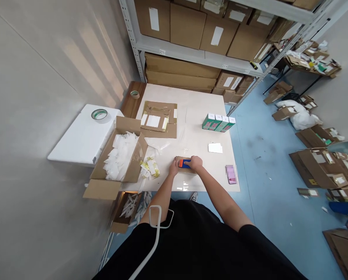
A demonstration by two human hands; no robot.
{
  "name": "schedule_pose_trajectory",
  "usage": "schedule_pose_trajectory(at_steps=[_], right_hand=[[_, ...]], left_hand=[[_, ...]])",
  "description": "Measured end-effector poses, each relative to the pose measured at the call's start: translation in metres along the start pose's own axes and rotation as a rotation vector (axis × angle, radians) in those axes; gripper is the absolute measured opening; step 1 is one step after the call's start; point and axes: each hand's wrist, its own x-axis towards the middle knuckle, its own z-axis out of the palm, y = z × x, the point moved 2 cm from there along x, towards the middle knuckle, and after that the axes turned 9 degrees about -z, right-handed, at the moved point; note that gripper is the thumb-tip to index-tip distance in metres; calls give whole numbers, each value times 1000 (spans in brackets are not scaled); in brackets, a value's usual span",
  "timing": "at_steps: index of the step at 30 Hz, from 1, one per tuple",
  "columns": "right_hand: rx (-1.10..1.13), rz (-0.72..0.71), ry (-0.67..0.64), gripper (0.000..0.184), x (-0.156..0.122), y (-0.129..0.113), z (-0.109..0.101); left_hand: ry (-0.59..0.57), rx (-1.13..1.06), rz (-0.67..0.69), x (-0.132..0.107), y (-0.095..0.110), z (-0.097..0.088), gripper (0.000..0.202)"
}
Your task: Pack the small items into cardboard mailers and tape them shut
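A small brown cardboard box [187, 170] lies at the near edge of the table, between my two hands. My left hand [174, 167] grips its left side, fingers bent against the cardboard. On top of the box is a flat blue-and-orange object [184, 163], too small to name for sure. My right hand [195, 163] is closed on the right end of this object, thumb lying over it. Crumpled yellow-and-white packets [151, 168] are to the left of my left hand. White cards [215, 147] and a purple-pink packet [231, 175] lie to the right.
An open carton [99, 173] full of white packing material [123, 155] stands on the left. Flattened cardboard [171, 132] and green-white boxes [218, 122] are on the table [197, 105]. Tape rolls [99, 114] sit at left. Shelving [176, 48] with cartons rises behind; more cartons [314, 167] line the right.
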Motion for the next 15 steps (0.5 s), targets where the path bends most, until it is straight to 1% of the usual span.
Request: schedule_pose_trajectory(at_steps=[2, 5, 8, 12, 15], right_hand=[[8, -12, -10, 57, 1, 2, -1], [8, -34, -28, 58, 1, 12, -4], [-4, -19, -42, 58, -2, 34, -9], [-16, 35, -35, 58, -10, 69, -20], [-18, 45, -28, 58, -14, 83, -24]], left_hand=[[23, 22, -20, 0, 0, 1, 74], [18, 28, -25, -3, 1, 7, 71], [0, 14, -15, -7, 3, 14, 70], [26, 38, 7, -9, 6, 16, 72], [44, 58, 13, -8, 6, 15, 74]])
